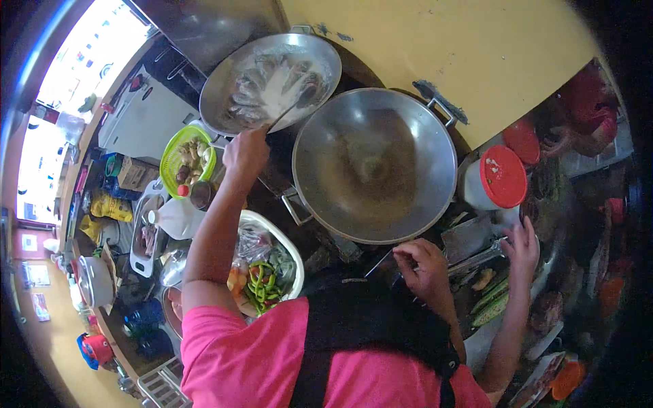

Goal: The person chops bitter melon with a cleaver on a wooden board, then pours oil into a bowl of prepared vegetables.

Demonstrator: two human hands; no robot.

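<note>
My left hand grips the long handle of a ladle, whose dark bowl rests in the left wok. Whole fish lie fanned out there in whitish liquid. A larger metal wok sits in front of me, its bottom coated brownish. Close to its near rim is my right hand, fingers curled beside a thin metal rod; whether it holds the rod is unclear. Farther right another bare hand extends over the worktop with fingers spread; whose it is cannot be settled.
At left stand a green basket of ginger and onions, a white plastic jug and a white basin with green chillies. Right of the big wok is a red-lidded tub. A co-worker's hands show at far right.
</note>
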